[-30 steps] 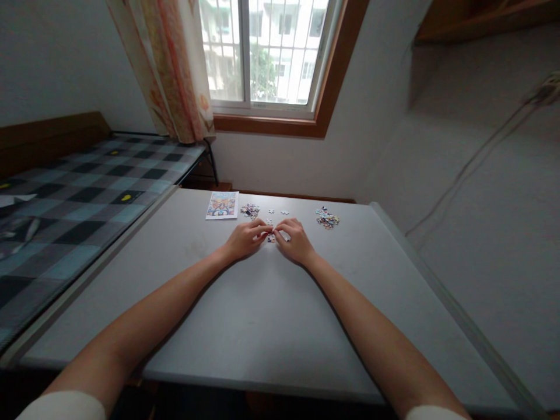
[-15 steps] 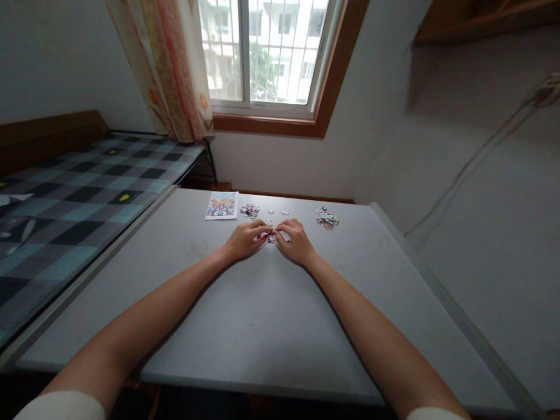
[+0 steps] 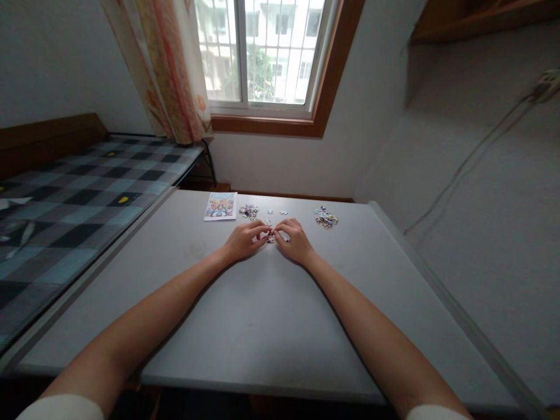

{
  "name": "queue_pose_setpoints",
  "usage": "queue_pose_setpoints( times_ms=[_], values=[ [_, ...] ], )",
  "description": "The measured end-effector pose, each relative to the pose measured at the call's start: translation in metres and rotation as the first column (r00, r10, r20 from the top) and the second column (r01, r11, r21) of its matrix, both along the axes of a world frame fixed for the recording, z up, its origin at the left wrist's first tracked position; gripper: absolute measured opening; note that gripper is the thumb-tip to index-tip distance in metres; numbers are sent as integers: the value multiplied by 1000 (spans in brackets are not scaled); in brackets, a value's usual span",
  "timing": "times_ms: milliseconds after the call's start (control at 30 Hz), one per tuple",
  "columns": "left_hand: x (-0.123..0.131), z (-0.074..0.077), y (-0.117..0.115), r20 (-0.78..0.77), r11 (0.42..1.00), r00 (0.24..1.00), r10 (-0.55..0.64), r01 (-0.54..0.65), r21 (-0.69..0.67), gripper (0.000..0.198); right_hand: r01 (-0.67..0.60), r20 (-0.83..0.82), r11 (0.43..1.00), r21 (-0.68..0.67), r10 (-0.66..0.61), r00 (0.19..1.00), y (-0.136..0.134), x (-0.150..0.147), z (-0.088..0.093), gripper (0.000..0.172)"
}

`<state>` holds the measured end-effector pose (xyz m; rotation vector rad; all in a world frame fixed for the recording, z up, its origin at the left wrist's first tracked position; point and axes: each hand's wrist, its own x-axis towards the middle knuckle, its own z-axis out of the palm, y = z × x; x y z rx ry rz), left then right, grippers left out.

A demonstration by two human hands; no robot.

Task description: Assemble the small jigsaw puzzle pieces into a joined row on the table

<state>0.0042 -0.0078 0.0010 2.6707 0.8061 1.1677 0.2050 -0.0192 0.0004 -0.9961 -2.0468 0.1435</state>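
Note:
My left hand (image 3: 245,240) and my right hand (image 3: 296,240) rest side by side on the grey table (image 3: 245,326), fingertips meeting. Both are curled in a pinch over small jigsaw pieces (image 3: 270,238) lying between them. Which piece each hand grips is too small to make out. A picture card (image 3: 221,206) lies beyond my left hand. A small heap of pieces (image 3: 249,211) sits next to the card. Another heap of pieces (image 3: 326,218) lies beyond my right hand.
A few loose pieces (image 3: 277,212) lie just past my fingers. A bed with a checked cover (image 3: 74,201) runs along the table's left edge. White walls close in behind and to the right, under a window (image 3: 262,55) with a curtain (image 3: 166,70).
My hands have stayed put, pinching at the pieces. The view has shifted a little; nothing else has moved.

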Motion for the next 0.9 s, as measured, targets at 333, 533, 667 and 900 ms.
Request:
queue_pose_setpoints(
  times_ms=[333,533,667,900],
  values=[
    [-1,1,-1,-7,1000,1000,-8,8,16,19,-12,-19,999,-43,11,1000,0,-1,0,14],
    [0,3,-1,-21,1000,1000,1,0,25,17,-9,-28,999,-52,8,1000,0,-1,-2,14],
    [0,4,-2,-5,997,999,52,-51,49,18,9,-26,998,-54,-11,1000,1,-1,-2,13],
    [0,6,-2,28,987,991,127,-129,92,16,1,-43,999,-44,-3,999,1,-1,0,10]
  ],
)
